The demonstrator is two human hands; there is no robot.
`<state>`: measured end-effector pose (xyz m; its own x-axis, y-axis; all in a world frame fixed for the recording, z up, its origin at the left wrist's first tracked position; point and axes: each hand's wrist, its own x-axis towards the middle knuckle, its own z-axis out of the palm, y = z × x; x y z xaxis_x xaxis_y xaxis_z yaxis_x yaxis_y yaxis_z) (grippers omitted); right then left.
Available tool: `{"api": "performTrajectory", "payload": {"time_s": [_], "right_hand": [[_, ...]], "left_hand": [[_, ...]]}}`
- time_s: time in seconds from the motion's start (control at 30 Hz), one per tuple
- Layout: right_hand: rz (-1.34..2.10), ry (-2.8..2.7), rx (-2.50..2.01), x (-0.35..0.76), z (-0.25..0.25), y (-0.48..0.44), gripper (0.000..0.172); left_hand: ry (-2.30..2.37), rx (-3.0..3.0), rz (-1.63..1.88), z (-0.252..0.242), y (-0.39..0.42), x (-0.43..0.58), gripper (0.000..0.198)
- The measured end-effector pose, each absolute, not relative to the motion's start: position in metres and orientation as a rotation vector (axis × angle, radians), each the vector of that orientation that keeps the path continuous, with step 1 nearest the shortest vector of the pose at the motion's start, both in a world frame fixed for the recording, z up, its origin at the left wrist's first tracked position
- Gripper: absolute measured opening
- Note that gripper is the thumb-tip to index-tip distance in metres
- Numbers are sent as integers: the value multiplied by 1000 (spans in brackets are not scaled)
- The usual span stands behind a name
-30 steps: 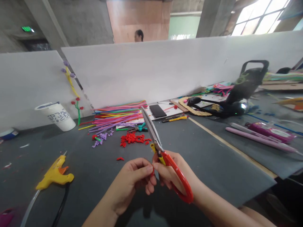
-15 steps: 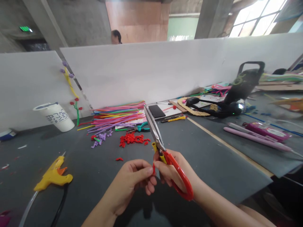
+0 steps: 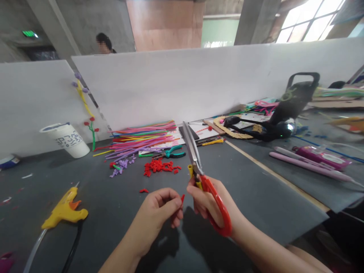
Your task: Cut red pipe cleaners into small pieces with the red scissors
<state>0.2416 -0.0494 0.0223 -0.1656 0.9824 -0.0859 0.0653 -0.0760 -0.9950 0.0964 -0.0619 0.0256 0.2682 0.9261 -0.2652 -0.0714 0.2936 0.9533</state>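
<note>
Between the thumb and fingers of my left hand is a short red pipe cleaner piece, its tip sticking up. My right hand is closed around red-handled scissors, whose blades point up and away and look closed. A small yellow tube also shows beside the blades at my right fingers. The two hands are a little apart. Beyond them lies a heap of red pipe cleaner pieces, with one bent red piece lying alone nearer my left hand.
Left of my hands lies a yellow glue gun. Behind are purple pieces, teal-handled pliers, a bundle of long pipe cleaners and a phone. A white cup stands at the back left. A white partition bounds the table.
My right hand has moved slightly right with the scissors, away from my left hand. The red piece, earlier between both hands, is now only in my left. A person behind the partition moved left.
</note>
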Motion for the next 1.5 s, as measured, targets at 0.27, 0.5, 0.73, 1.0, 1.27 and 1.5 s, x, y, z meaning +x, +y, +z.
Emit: {"api": "performTrajectory", "payload": {"time_s": [0.27, 0.5, 0.73, 1.0, 1.27, 1.5], "right_hand": [[1516, -1333, -1136, 242, 21, -49, 13], [1490, -1345, -1177, 241, 22, -48, 3], [1444, -1504, -1274, 249, 26, -45, 2], [1305, -1608, -1269, 242, 17, -49, 8], [1016, -1888, -1322, 252, 21, -50, 19], [466, -2236, -1470, 258, 12, -60, 31]], "left_hand": [[986, 1000, 861, 24, -61, 94, 16], [1111, 1110, 804, 21, -60, 94, 32], [1117, 1163, 860, 25, -60, 95, 12], [1216, 1163, 881, 19, -59, 102, 8], [1009, 852, 1070, 32, -61, 89, 8], [961, 720, 1238, 40, -57, 80, 6]]}}
